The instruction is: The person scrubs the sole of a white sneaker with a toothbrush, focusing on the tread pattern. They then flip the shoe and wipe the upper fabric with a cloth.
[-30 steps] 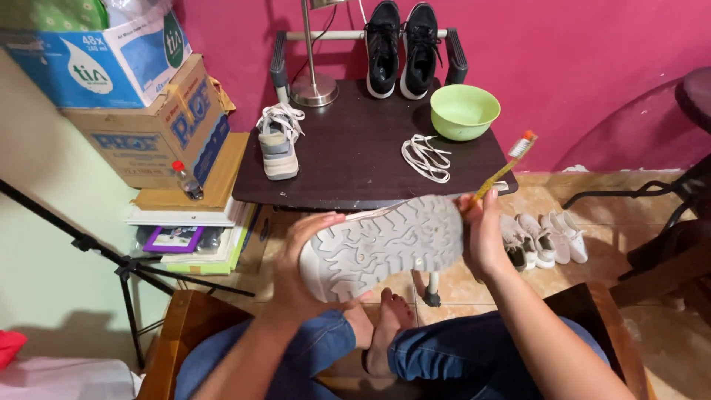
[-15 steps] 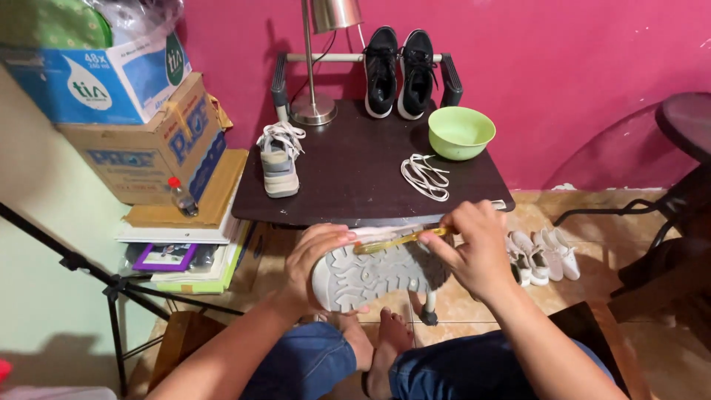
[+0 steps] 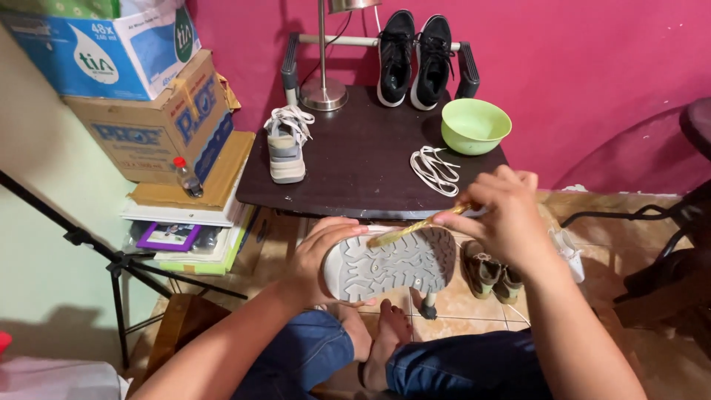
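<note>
The left hand (image 3: 315, 259) grips the shoe (image 3: 389, 263) sole-up over the lap, exposing the tread; the right hand (image 3: 503, 215) pinches a toothbrush (image 3: 411, 227) flat against it, near the dark table (image 3: 355, 170)

Left hand (image 3: 315, 255) grips an upturned shoe (image 3: 389, 263); right hand (image 3: 500, 215) presses a toothbrush (image 3: 411, 228) against its sole.

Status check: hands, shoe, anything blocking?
Left hand grips shoe, sole up. Right hand holds toothbrush against sole's upper edge. Dark table just behind; nothing in the way.
</note>
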